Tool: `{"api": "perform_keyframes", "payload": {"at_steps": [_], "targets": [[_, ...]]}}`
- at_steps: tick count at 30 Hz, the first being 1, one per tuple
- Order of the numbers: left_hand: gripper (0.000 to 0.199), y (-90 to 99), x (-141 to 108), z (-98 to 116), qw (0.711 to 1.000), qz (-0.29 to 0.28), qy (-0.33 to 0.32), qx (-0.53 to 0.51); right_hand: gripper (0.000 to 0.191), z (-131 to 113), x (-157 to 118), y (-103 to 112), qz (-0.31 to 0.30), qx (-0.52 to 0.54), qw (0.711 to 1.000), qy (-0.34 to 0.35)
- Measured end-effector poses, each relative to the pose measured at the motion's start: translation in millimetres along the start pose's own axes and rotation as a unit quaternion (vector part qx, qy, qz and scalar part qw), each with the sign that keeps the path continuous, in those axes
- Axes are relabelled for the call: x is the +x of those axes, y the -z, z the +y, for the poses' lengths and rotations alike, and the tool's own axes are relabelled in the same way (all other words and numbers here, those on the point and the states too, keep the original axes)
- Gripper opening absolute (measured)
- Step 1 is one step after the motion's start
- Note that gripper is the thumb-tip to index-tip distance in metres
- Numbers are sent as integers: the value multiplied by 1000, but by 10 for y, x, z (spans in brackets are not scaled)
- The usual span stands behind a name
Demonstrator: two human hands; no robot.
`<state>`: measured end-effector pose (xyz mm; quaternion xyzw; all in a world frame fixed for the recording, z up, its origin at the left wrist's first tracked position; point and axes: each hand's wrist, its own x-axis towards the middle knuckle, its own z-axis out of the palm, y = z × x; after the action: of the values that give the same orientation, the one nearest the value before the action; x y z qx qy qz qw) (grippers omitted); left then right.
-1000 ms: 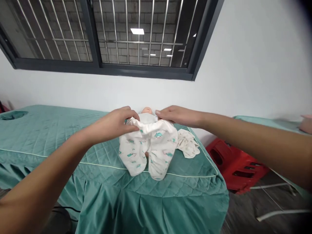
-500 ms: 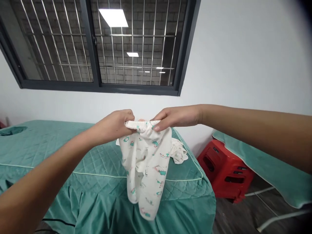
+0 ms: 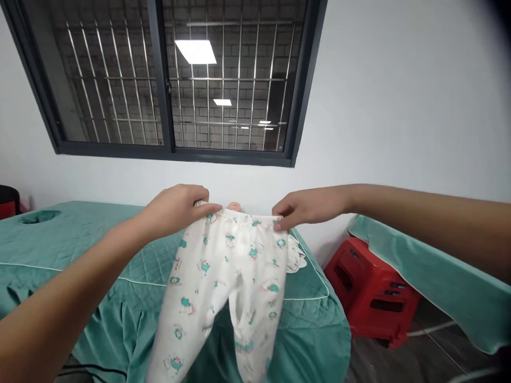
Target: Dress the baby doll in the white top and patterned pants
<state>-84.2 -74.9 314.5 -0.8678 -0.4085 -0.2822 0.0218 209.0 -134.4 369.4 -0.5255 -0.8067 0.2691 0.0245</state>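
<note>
A pair of small white pants with a green and pink print hangs by its waistband, both legs pointing down and apart. My left hand pinches the waistband's left end, thumb on the near side. At the right end, my right hand grips the waistband between thumb and fingers. Behind the pants, a crumpled white printed cloth lies on the green bed. A small skin-toned rounded thing peeks over the waistband; most of it is hidden.
The quilted bed has a hole at its left end. Red plastic stools stand beside its right end, next to another green-covered surface. A barred window is set in the white wall behind. Dark cables run at lower left.
My hands have moved apart, stretching the waistband wide. The pants, bunched and narrow before, now hang spread out and lower in view. The view has shifted slightly.
</note>
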Motion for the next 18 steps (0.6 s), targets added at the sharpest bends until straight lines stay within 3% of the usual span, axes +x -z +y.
{"api": "perform_keyframes", "payload": {"at_steps": [3, 7, 10, 12, 14, 16, 18], "targets": [[42, -130, 192, -165, 996, 88, 21, 5, 33, 41, 377, -97, 116, 27, 991, 54], [36, -292, 521, -427, 972, 213, 67, -67, 23, 20, 1160, -322, 231, 195, 945, 124], [33, -501, 705, -648, 942, 295, 108, -118, 28, 34, 1760, -556, 264, 274, 906, 184], [34, -762, 740, -831, 939, 279, 123, -160, 27, 148, 2077, -743, 256, 248, 913, 199], [38, -1128, 689, -1037, 944, 207, 146, -209, 25, 386, 2309, -944, 229, 172, 940, 184], [42, -1554, 576, -1234, 939, 124, 180, -265, 22, 734, 2482, -1134, 213, 87, 962, 146], [42, -1980, 462, -1377, 910, 60, 218, -348, 23, 1141, 2637, -1278, 237, 18, 966, 105]]}}
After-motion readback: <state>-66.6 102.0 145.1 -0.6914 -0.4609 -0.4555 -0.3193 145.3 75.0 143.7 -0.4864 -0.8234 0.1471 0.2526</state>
